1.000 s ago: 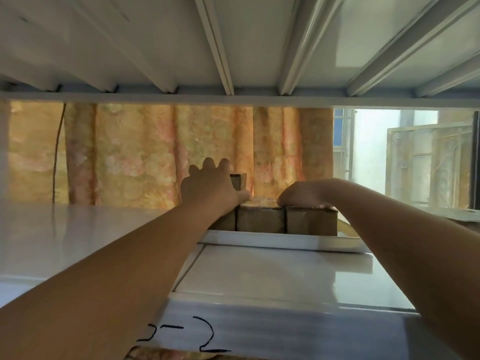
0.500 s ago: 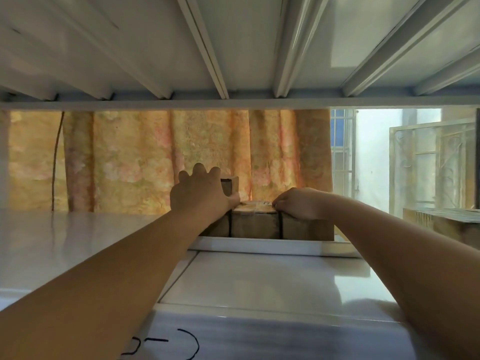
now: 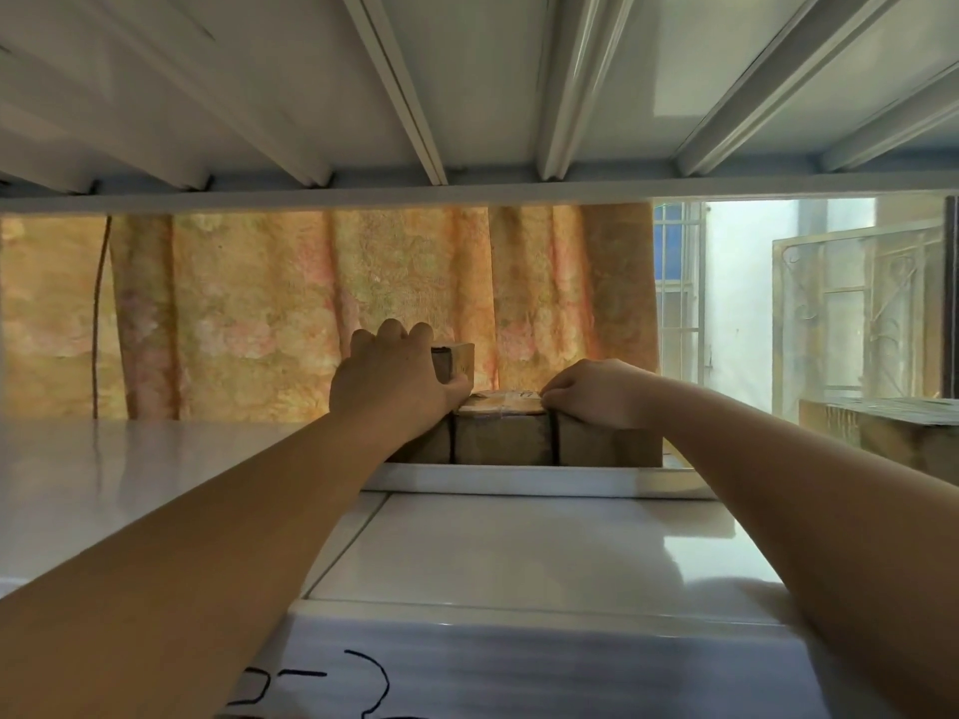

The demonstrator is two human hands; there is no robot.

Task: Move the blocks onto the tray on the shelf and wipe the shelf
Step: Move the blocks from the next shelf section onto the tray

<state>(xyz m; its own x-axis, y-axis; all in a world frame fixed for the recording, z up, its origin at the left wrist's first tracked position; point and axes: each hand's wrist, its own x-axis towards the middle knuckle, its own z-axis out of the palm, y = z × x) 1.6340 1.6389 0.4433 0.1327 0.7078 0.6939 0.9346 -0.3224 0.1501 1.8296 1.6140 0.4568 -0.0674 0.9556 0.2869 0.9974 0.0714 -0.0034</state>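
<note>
Orange curtain (image 3: 311, 313) hangs beyond both hands as I watch over the white shelf (image 3: 129, 485). My left hand (image 3: 389, 386) grips the upper block (image 3: 456, 363) above the row standing in the tray (image 3: 519, 480). My right hand (image 3: 597, 394) curls its fingers over the right block (image 3: 607, 448), beside the middle block (image 3: 501, 438) between the hands.

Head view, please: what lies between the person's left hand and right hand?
The row's middle block, top uncovered, lies between left hand and right hand; head view.
</note>
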